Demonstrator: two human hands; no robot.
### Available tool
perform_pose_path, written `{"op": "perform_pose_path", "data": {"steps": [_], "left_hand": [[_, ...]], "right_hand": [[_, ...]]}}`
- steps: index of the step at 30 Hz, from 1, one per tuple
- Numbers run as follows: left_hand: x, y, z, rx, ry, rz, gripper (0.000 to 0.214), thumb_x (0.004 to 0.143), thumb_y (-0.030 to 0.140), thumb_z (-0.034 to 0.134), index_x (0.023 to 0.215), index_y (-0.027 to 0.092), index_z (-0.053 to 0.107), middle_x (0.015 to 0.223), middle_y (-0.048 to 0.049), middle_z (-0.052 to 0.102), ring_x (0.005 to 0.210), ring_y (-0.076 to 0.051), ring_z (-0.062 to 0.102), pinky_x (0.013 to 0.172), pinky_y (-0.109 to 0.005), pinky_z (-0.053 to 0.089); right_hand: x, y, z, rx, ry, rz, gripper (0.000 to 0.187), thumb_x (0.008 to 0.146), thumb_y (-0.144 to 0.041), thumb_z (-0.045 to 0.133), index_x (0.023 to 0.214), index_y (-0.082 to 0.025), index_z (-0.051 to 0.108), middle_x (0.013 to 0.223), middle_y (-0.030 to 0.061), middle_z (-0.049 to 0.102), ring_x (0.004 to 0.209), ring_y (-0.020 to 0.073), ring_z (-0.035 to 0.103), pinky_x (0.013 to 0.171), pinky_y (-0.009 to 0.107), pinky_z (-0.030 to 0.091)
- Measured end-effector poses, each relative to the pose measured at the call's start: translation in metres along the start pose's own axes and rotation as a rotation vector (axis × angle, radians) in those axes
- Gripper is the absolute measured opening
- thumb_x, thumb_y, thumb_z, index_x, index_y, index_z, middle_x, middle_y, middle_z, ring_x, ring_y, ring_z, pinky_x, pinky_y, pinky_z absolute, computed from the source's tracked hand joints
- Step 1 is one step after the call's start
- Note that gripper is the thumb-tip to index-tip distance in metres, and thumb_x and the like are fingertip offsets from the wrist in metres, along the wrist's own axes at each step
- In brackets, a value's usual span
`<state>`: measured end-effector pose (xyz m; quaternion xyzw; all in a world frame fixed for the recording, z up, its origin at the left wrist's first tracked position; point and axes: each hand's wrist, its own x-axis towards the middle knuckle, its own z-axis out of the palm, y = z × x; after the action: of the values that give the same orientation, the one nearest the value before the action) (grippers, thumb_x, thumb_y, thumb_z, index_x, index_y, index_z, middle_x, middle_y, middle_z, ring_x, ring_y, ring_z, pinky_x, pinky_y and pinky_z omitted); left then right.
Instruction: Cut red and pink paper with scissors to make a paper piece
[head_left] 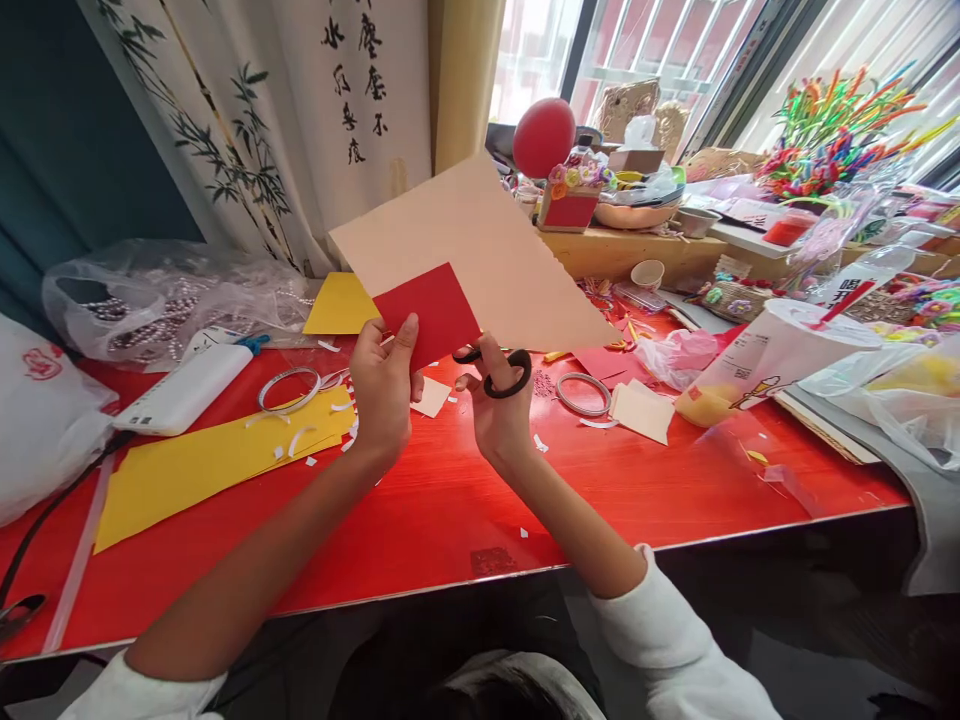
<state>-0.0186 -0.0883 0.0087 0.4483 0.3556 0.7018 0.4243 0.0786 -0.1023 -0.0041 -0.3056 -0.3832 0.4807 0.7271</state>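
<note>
My left hand [385, 385] pinches a red paper square [439, 315] together with a large sheet of cream paper [480, 240] behind it, both raised above the table. My right hand [504, 410] has its fingers in the black handles of a pair of scissors [517, 375], close to the lower right corner of the red square. The scissor blades are hidden. Behind the left hand a yellow paper piece [339, 305] shows beside the cream sheet; I cannot tell whether it is held. Below the papers lies a small cream scrap [433, 397].
Yellow strips [202, 460] and a tape roll [289, 390] lie at left, near a white power strip [187, 385]. Another tape roll [583, 395] and a cream square [643, 410] lie right of my hands. A lidded drink cup [750, 360] stands at right. Craft supplies crowd the back ledge [577, 245].
</note>
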Motion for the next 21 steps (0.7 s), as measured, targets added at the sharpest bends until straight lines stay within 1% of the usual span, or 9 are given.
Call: {"op": "perform_pose_path", "data": {"steps": [3,5,9,11,13,17,21], "left_hand": [[-0.004,-0.001,0.002,0.019,-0.025,0.000,0.029,0.076,0.042,0.067,0.079,0.021,0.047,0.072,0.0055,0.061,0.036,-0.002,0.036,0.028,-0.019,0.022],[-0.005,-0.002,0.003,0.030,-0.028,0.003,0.029,0.076,0.042,0.067,0.081,0.021,0.048,0.075,0.0047,0.063,0.036,-0.002,0.037,0.028,-0.018,0.024],[-0.006,-0.002,0.002,0.068,-0.044,-0.002,0.028,0.076,0.042,0.066,0.083,0.021,0.050,0.077,0.0037,0.064,0.034,-0.002,0.037,0.028,-0.018,0.026],[-0.006,-0.001,0.002,0.081,-0.062,-0.006,0.027,0.077,0.041,0.066,0.082,0.021,0.050,0.077,0.0035,0.064,0.034,-0.002,0.039,0.029,-0.018,0.028],[-0.006,-0.001,0.002,0.085,-0.085,-0.001,0.025,0.077,0.040,0.067,0.083,0.021,0.052,0.074,0.0038,0.063,0.034,-0.002,0.042,0.030,-0.018,0.030],[-0.006,-0.001,0.001,0.110,-0.146,0.005,0.024,0.077,0.040,0.067,0.081,0.019,0.058,0.058,0.0047,0.057,0.034,-0.005,0.045,0.032,-0.020,0.029],[-0.006,-0.002,0.001,0.108,-0.131,0.021,0.025,0.076,0.042,0.067,0.079,0.018,0.060,0.052,0.0058,0.052,0.034,-0.006,0.045,0.033,-0.020,0.028]], "right_hand": [[0.003,-0.001,-0.004,-0.081,0.071,-0.048,0.024,0.074,-0.040,0.065,0.080,-0.021,0.052,0.078,0.0014,0.056,0.074,0.0142,0.060,0.051,0.022,0.048],[0.005,0.000,-0.009,-0.086,0.088,-0.051,0.023,0.073,-0.037,0.067,0.079,-0.020,0.052,0.077,0.0002,0.055,0.071,0.0129,0.060,0.054,0.023,0.051],[0.005,0.001,-0.015,-0.065,0.065,-0.052,0.023,0.072,-0.032,0.069,0.084,-0.020,0.053,0.079,-0.0010,0.055,0.071,0.0111,0.060,0.060,0.025,0.055],[0.005,0.001,-0.016,-0.091,0.058,-0.070,0.023,0.073,-0.032,0.068,0.086,-0.021,0.053,0.081,-0.0007,0.057,0.071,0.0109,0.060,0.059,0.024,0.055],[0.005,0.000,-0.017,-0.128,0.073,-0.084,0.021,0.074,-0.033,0.066,0.085,-0.021,0.053,0.083,0.0000,0.059,0.069,0.0109,0.060,0.056,0.023,0.053],[0.007,-0.002,-0.018,-0.146,0.111,-0.096,0.021,0.077,-0.037,0.063,0.081,-0.020,0.053,0.080,0.0018,0.060,0.063,0.0106,0.060,0.051,0.022,0.050],[0.007,0.000,-0.020,-0.097,0.062,-0.085,0.025,0.080,-0.044,0.060,0.081,-0.019,0.058,0.080,0.0029,0.064,0.066,0.0133,0.064,0.052,0.023,0.052]]}}
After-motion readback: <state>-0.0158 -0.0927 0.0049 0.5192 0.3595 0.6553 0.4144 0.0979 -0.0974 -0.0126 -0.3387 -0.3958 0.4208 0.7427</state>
